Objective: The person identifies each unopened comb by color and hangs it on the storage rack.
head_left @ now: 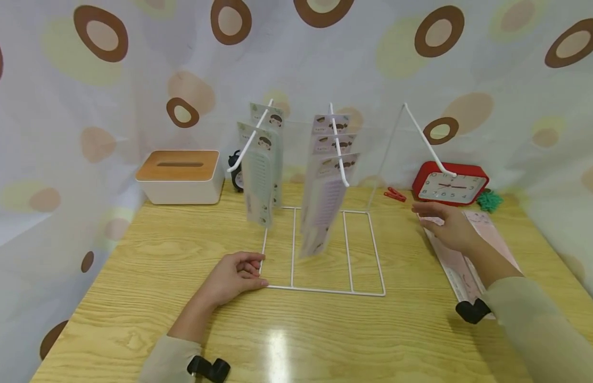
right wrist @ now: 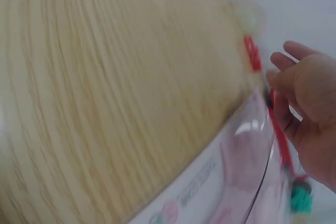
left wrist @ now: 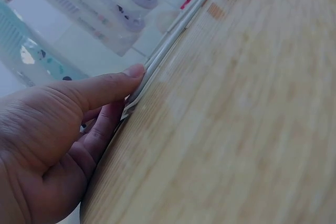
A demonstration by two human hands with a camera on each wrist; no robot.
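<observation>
A white wire display rack (head_left: pixel 320 291) stands on the wooden table. My left hand (head_left: pixel 235 277) pinches its near left base corner between thumb and fingers, which the left wrist view shows close up (left wrist: pixel 58 140). Green packaged combs (head_left: pixel 259 181) hang from the rack's left hook, and several purple packaged combs (head_left: pixel 329 197) hang from its middle hook. The right hook (head_left: pixel 428 139) slants forward. Over the far end of flat pink comb packages (head_left: pixel 490 234) hovers my right hand (head_left: pixel 447 226), its fingers loosely extended. Those packages shine under clear plastic in the right wrist view (right wrist: pixel 202 187).
A tissue box (head_left: pixel 181 178) with a wooden lid stands back left, beside a small black clock (head_left: pixel 237 178). Back right are a red alarm clock (head_left: pixel 451 183), a red clip (head_left: pixel 395 194) and a green crinkled thing (head_left: pixel 489 201). A patterned curtain hangs behind the table.
</observation>
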